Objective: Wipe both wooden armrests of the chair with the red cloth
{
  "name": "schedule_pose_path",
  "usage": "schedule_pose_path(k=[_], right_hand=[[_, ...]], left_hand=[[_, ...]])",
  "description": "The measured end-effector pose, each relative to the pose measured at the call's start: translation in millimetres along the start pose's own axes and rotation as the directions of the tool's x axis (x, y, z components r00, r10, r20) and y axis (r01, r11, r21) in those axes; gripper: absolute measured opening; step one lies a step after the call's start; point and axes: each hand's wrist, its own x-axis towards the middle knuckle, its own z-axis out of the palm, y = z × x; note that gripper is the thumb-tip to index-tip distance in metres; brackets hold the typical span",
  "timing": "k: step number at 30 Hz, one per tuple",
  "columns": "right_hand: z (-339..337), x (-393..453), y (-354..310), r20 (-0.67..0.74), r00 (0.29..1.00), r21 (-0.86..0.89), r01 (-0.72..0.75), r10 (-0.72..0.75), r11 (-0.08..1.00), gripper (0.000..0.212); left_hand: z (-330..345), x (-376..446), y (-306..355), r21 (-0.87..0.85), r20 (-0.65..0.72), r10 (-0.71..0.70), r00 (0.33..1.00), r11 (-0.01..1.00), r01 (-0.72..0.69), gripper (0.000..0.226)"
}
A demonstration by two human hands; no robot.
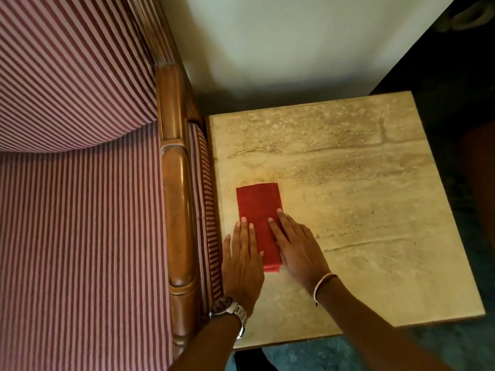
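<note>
1. The red cloth (258, 222) lies folded into a narrow rectangle on the stone-patterned tabletop (361, 210), near the tabletop's left edge and just beside the chair. I read the fold as deliberate: a compact pad is easier to press along a rail than a loose sheet.

2. Its long axis runs from near me to away from me, tilted slightly so the far end leans left. That puts it roughly parallel to the nearest wooden armrest (178, 210), whose own length runs the same way. The layered fold edges show at the far right corner and again at the near end.

3. Both hands rest flat on the near half of the cloth, fingers extended, neither closed around it. The left hand (242, 261), with a watch (227, 309) at the wrist, covers the left edge and spills partly onto bare tabletop. The right hand (297, 247), with a thin bracelet (322, 285) on the wrist, lies across the right edge, its fingertips reaching towards the middle. I judge this as smoothing or steadying the fold, not a grasp.

4. The armrest stands just left of the tabletop, with a band of striped upholstery (206, 210) between them. The cloth touches no wood, so by my judgement no wiping is under way here.

5. Only this one armrest is in view; the other lies outside the picture, beyond the striped seat (80, 236).
</note>
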Motion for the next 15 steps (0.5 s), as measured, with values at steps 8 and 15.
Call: schedule_pose_path(k=[8,15], right_hand=[[-43.8,22.1,-12.8,0.338,0.94,-0.09,-0.018,0.048,0.996,0.072],[-138.9,20.1,-32.0,0.227,0.97,-0.178,-0.041,0.081,0.983,0.072]], left_hand=[[-37.8,19.5,-6.7,0.147,0.313,0.064,0.947,0.983,-0.115,0.071],[-128.2,19.7,-7.8,0.195,0.138,0.133,0.981,0.968,-0.158,0.07]])
